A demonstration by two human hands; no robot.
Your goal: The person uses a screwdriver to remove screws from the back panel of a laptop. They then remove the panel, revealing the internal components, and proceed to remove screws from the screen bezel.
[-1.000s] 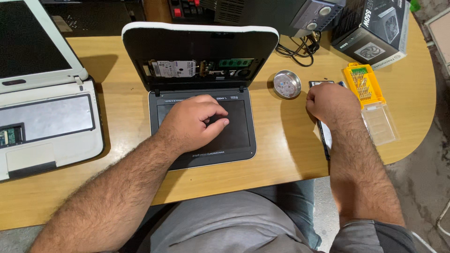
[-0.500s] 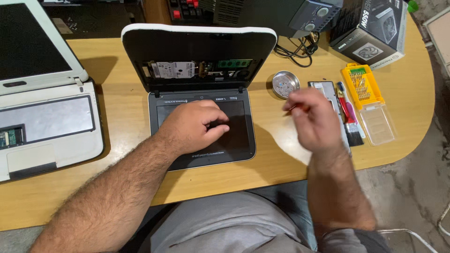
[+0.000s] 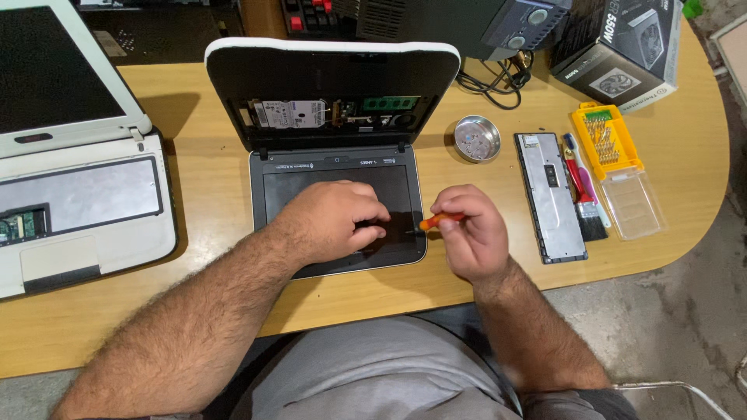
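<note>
A small white-edged laptop (image 3: 334,101) lies opened up in front of me, its base tipped back with a drive and a green memory board showing, its dark screen panel (image 3: 311,187) flat on the table. My left hand (image 3: 331,218) rests fingers-down on that dark panel near its lower right. My right hand (image 3: 471,233) is closed around an orange-handled screwdriver (image 3: 440,221), whose tip points left toward the panel's right edge, close to my left fingers.
A second white laptop (image 3: 70,187) lies open at the left. Right of the work sit a round metal dish (image 3: 477,138), a grey battery pack (image 3: 549,194), a brush (image 3: 587,194), a yellow bit case (image 3: 607,140) and dark boxes (image 3: 622,47). The wooden table (image 3: 194,295) curves off at the right.
My right hand has come left from the tools by the yellow case to the laptop's right edge, now carrying the orange-handled screwdriver. The left hand has stayed on the panel.
</note>
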